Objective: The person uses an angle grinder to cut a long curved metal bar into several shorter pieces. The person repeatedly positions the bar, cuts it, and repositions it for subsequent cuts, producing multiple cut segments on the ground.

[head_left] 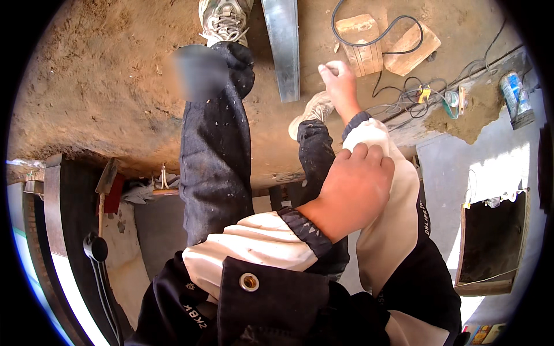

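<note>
My left hand point(356, 192) reaches across my body and lies on the pale sleeve point(388, 173) of my right forearm. Its fingers are curled against the cloth, gripping it; the fingertips are out of sight. Farther out, my right hand point(340, 83) is held over the dirt floor with thumb and fingers pressed together. Something small and pale may be between them, too small to name. Nearest to that hand are a pale block point(360, 45) and my right shoe point(312, 114). A grey metal channel point(281, 52) lies left of it, apart from both hands.
A second block point(411, 48) lies beside the first, with a black cable point(418, 34) looped over both. Tangled wires point(412, 92) run along the wall's foot at right. A blue-and-white canister point(515, 95) stands near sand point(470, 124). My left shoe point(225, 22) is at the top.
</note>
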A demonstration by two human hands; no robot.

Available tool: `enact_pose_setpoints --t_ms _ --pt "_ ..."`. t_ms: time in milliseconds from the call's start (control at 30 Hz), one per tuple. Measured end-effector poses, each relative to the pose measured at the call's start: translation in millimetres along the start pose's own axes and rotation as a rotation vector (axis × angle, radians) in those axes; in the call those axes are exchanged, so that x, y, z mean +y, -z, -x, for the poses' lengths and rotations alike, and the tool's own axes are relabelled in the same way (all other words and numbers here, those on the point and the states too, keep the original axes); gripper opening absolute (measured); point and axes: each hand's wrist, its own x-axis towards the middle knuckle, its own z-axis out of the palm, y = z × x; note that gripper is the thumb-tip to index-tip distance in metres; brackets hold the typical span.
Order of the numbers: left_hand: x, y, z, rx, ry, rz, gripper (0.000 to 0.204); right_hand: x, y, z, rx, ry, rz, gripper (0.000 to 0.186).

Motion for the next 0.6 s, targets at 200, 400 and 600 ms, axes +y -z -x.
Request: enact_pose_setpoints --t_ms 200,400,600 --pt "-5 -4 10 -0.016 -0.124 -0.116 0.019 21 -18 -19 0.332 -0.033 -0.258 0.056" --pt "-21 -14 20 -0.124 -0.037 -0.194 0.017 -196 36 -140 0.661 0.393 -0.331 0.07" --pt "-44 -28 18 -0.18 -0.057 -0.418 0.012 -158 74 -249 0.215 0.186 -0.593 0.096"
